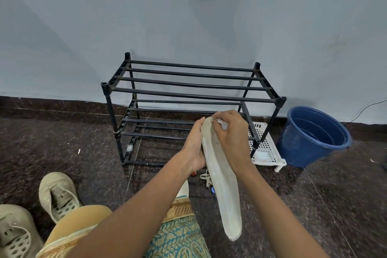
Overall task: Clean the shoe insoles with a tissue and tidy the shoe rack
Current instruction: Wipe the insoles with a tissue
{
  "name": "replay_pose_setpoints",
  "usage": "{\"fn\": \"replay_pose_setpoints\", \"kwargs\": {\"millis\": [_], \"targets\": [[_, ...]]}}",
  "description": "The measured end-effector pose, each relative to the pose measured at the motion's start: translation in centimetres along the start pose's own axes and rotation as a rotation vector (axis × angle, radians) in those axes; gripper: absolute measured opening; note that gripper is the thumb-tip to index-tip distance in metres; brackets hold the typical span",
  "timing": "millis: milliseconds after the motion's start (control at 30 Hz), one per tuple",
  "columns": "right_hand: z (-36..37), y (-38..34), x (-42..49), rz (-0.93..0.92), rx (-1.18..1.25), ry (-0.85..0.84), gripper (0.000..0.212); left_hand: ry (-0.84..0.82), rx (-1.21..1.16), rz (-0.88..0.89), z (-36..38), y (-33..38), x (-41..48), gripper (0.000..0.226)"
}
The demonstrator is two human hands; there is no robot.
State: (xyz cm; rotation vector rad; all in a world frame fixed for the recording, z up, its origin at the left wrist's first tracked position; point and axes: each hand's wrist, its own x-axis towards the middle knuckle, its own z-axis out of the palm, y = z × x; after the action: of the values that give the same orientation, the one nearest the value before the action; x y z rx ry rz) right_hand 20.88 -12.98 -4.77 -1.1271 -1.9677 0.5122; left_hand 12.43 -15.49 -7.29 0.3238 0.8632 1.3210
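I count one black shoe rack, one insole, one white tissue, two beige shoes, one blue bucket and one white plastic basket.

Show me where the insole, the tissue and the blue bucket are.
insole (223, 184), head view, middle of its pale upper surface.
tissue (222, 125), head view, white bit showing at the insole's far end.
blue bucket (297, 153), head view, outer wall on its left side.
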Motion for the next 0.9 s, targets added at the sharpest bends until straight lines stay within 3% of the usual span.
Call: {"fn": "replay_pose_setpoints", "kwargs": {"millis": [300, 500, 767, 900], "targets": [[1.5, -0.7, -1.1, -0.031, 0.046, -0.038, 0.016, 0.031, 0.014, 0.048, 0.0, 0.1, 0.0, 0.044], [0.8, -0.3, 0.1, 0.007, -0.09, 0.106, 0.016, 0.071, 0.059, 0.013, 0.2, -0.1, -0.1, 0.043], [1.3, -1.9, -1.5, 0.013, 0.092, -0.007, 0.019, 0.052, 0.043, 0.052, 0.3, 0.1, -0.2, 0.042], [1.0, -0.7, -0.7, 0.004, 0.079, 0.058, 0.013, 0.073, 0.043, 0.034, 0.3, 0.1, -0.3, 0.042]]}}
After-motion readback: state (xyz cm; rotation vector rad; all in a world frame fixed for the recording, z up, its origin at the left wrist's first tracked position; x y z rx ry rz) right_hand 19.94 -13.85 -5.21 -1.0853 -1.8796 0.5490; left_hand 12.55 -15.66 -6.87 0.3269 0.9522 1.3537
